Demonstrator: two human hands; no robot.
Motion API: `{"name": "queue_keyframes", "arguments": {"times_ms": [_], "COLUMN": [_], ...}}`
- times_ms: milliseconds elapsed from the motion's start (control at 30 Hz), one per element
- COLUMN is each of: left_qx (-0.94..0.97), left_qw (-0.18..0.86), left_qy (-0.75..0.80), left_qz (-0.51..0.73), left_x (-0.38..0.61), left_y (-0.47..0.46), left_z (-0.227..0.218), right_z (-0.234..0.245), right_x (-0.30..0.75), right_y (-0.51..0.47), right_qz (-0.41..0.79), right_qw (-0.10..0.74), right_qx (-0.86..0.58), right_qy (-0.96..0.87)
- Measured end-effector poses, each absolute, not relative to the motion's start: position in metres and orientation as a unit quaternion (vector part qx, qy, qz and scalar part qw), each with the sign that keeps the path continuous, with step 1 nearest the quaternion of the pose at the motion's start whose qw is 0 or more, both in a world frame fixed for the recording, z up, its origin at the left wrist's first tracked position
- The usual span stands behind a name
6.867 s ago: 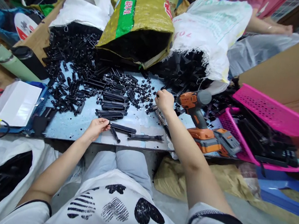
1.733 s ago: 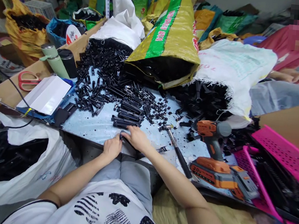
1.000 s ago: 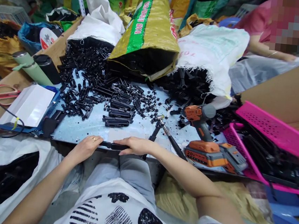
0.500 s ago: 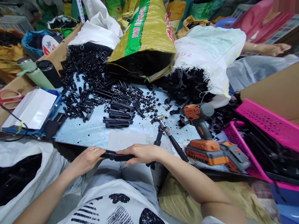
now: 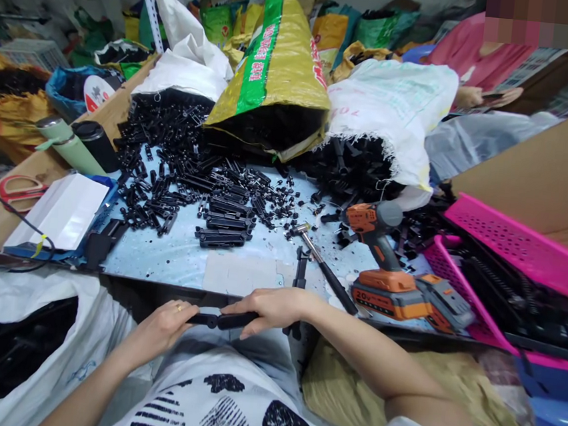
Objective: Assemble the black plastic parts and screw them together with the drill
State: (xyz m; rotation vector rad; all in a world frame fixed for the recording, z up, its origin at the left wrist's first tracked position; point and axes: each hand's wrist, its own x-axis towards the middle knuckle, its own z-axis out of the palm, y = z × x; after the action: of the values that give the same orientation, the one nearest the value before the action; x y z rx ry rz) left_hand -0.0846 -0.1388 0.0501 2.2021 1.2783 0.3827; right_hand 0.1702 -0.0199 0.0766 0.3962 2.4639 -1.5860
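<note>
A long black jointed plastic part (image 5: 230, 320) spans between my two hands in front of the table's near edge. My left hand (image 5: 169, 322) is closed on its left end, a ring on one finger. Around the right end my right hand (image 5: 274, 311) is closed, fingers laid along the top. Just beyond my right hand another black part (image 5: 301, 268) lies across the table edge. A hammer (image 5: 326, 264) rests to its right, head pointing away. Farther in, several similar black parts (image 5: 225, 222) are stacked in a row.
An orange and black cordless drill (image 5: 384, 263) stands on the right beside a pink basket (image 5: 512, 245) of black parts. Sacks, such as a yellow one (image 5: 292, 73), spill parts at the back. Scissors (image 5: 19, 191) and bottles (image 5: 69, 145) are left. Another person (image 5: 480, 58) handles something behind.
My hands and the black part sit slightly lower in view, farther from the table edge. The other person's hands have come together around a dark item.
</note>
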Motion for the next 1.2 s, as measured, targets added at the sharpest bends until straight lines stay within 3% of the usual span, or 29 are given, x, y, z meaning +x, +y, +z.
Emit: {"name": "queue_keyframes", "arguments": {"times_ms": [133, 333, 500, 567, 667, 733, 833, 933, 1200], "left_qx": [0.805, 0.652, 0.484, 0.349, 0.218, 0.184, 0.177, 0.198, 0.311], "left_qw": [0.291, 0.308, 0.628, 0.699, 0.768, 0.806, 0.853, 0.888, 0.899], "left_qy": [0.491, 0.657, 0.506, 0.438, 0.354, 0.326, 0.311, 0.291, 0.275], "left_qz": [0.159, 0.222, 0.339, 0.445, 0.487, 0.458, 0.38, 0.296, 0.14], "left_x": [-0.097, -0.154, -0.095, -0.074, -0.066, -0.065, -0.055, -0.036, 0.03], "left_y": [-0.143, -0.143, -0.113, -0.09, -0.063, -0.055, -0.054, -0.057, -0.066], "left_z": [0.039, 0.035, 0.054, 0.059, 0.064, 0.065, 0.064, 0.06, 0.053], "right_z": [0.087, 0.123, 0.079, 0.053, 0.035, 0.041, 0.06, 0.072, 0.079], "right_x": [0.176, 0.22, 0.181, 0.162, 0.148, 0.147, 0.151, 0.163, 0.249], "right_y": [-0.018, 0.015, 0.031, 0.035, 0.037, 0.034, 0.022, 0.006, -0.055], "right_qz": [-0.519, -0.576, -0.466, -0.444, -0.397, -0.411, -0.525, -0.589, -0.577], "right_qw": [0.114, 0.1, 0.034, 0.033, -0.034, -0.14, -0.254, -0.291, -0.347], "right_qx": [0.125, 0.202, 0.234, 0.254, 0.317, 0.332, 0.305, 0.305, 0.362], "right_qy": [0.838, 0.786, 0.853, 0.859, 0.861, 0.837, 0.753, 0.689, 0.645]}}
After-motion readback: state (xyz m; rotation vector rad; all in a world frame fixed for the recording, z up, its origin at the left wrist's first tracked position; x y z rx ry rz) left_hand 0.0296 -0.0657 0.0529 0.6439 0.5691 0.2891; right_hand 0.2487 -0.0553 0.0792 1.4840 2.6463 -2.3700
